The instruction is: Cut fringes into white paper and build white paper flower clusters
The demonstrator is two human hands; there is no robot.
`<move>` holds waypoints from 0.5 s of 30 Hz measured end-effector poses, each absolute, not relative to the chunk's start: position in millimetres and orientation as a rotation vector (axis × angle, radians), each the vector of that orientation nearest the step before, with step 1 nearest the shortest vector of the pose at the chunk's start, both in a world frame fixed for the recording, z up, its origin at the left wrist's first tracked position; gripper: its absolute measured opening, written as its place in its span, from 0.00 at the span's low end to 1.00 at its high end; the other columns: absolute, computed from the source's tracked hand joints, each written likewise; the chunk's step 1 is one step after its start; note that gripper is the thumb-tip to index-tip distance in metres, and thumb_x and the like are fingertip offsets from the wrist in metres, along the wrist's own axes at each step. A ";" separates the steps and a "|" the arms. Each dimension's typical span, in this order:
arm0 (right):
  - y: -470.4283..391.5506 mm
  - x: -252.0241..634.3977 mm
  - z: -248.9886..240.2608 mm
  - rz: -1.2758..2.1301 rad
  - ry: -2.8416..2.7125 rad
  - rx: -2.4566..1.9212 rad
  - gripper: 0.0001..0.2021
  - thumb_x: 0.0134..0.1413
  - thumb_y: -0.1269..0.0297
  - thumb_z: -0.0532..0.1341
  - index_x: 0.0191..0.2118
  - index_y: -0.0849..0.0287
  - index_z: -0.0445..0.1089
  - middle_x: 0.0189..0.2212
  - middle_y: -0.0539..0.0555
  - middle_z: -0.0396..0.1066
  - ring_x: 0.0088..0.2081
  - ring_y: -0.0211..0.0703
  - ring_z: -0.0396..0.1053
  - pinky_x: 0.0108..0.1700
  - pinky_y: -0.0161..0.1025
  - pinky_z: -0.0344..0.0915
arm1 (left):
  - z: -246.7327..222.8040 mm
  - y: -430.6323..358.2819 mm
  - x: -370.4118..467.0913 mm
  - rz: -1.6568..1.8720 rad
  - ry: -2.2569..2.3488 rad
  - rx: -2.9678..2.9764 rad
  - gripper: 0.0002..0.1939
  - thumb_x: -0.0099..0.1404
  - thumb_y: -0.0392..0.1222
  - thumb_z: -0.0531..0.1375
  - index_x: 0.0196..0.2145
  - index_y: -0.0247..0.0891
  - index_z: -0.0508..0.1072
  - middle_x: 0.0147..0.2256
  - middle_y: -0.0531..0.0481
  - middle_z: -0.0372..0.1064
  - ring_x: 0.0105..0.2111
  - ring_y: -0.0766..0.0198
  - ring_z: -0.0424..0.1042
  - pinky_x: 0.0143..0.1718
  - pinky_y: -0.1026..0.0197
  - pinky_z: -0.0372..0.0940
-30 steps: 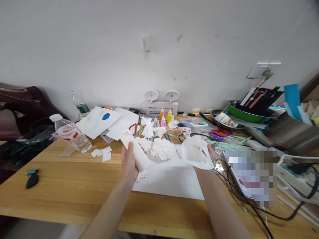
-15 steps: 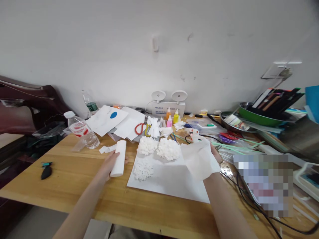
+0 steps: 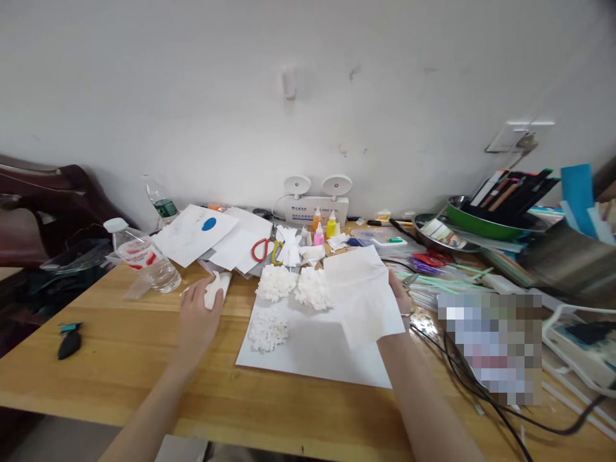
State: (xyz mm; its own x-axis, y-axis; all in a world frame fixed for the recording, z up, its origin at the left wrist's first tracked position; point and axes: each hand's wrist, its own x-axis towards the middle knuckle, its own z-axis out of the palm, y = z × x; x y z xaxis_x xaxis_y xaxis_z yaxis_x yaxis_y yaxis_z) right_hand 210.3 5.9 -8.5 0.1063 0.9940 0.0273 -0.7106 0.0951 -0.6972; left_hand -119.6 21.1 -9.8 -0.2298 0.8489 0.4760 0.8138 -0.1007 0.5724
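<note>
My left hand (image 3: 198, 309) is closed near the table's left-middle, with white paper (image 3: 212, 292) between thumb and fingers. It is partly hidden, so I cannot tell whether it is the roll or a loose scrap. At the right, my right hand (image 3: 397, 294) grips a limp sheet of white tissue paper (image 3: 362, 289) by its right edge; the sheet covers part of its fingers. Below the tissue lies a flat white sheet (image 3: 317, 359). On it sit two ruffled white paper clusters, one left (image 3: 276, 282) and one right (image 3: 312, 287), and a flatter heap of small white bits (image 3: 267, 331).
Behind stand small pink (image 3: 318, 237), yellow (image 3: 332, 226) and orange (image 3: 316, 221) bottles, with red-handled scissors (image 3: 260, 250) beside them. A water bottle (image 3: 147, 260) stands at the left. Black cables (image 3: 474, 382), pale straws (image 3: 452, 282) and a green bowl (image 3: 486, 217) crowd the right.
My left hand has moved away from me, from holding the upright white roll to clasping white paper farther back. The tissue in my right hand has swung left and up. The view has shifted slightly.
</note>
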 end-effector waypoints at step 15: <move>-0.6 176.4 1.3 1.260 -0.526 -0.689 0.10 0.44 0.57 0.62 0.32 0.57 0.72 0.30 0.51 0.75 0.34 0.46 0.72 0.34 0.40 0.67 | -4.5 -52.1 81.2 1.130 0.591 0.658 0.27 0.52 0.43 0.64 0.51 0.41 0.67 0.54 0.45 0.61 0.59 0.57 0.52 0.60 0.56 0.42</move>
State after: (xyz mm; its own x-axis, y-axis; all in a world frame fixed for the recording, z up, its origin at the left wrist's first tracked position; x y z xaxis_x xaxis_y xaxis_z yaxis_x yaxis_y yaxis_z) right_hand 176.4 -0.6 1.3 0.2357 0.9718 -0.0118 -0.6748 0.1549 -0.7216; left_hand 81.2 -52.1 -4.5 0.3174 0.9434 -0.0965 -0.6168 0.2826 0.7347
